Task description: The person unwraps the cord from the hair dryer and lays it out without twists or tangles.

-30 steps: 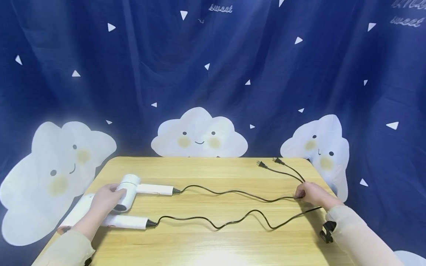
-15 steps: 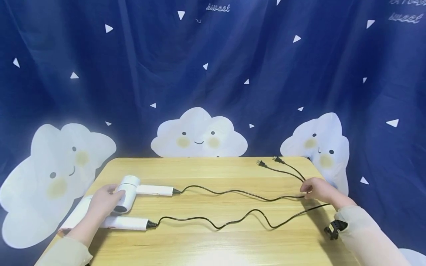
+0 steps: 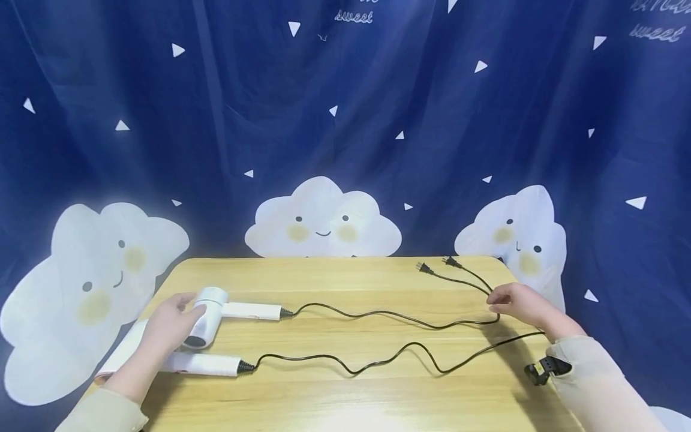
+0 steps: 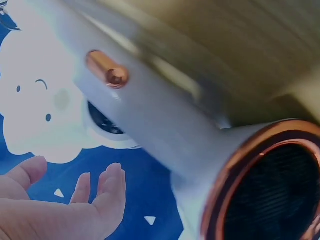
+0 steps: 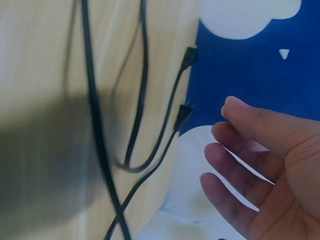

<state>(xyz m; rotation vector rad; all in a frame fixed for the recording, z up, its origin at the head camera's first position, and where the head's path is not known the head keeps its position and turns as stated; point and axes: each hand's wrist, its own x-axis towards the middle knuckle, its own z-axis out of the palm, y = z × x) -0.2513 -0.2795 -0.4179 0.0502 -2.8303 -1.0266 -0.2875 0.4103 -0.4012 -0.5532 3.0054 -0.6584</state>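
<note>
Two white hair dryers lie on the table at the left. My left hand [image 3: 168, 324] is beside the barrel of the farther hair dryer [image 3: 203, 321], fingers relaxed and spread. In the left wrist view, the left hand [image 4: 95, 205] shows nothing between thumb and fingers, and the nearer hair dryer [image 4: 150, 115], with its copper-coloured ring and switch, fills the foreground. Over the right side, my right hand [image 3: 520, 303] hovers by the farther dryer's black cord [image 3: 385, 311]. Its loosely bent fingers [image 5: 235, 160] hold nothing in the right wrist view.
The nearer dryer's cord [image 3: 378, 362] runs in waves across the wooden table [image 3: 324, 399] and passes under the right forearm. Two black plugs [image 3: 425, 268] lie near the far right edge. A blue curtain [image 3: 324, 132] with cloud prints hangs behind.
My right hand has lifted off the farther cord, moving slightly right and away from me. The left hand has barely moved; both dryers stay in place.
</note>
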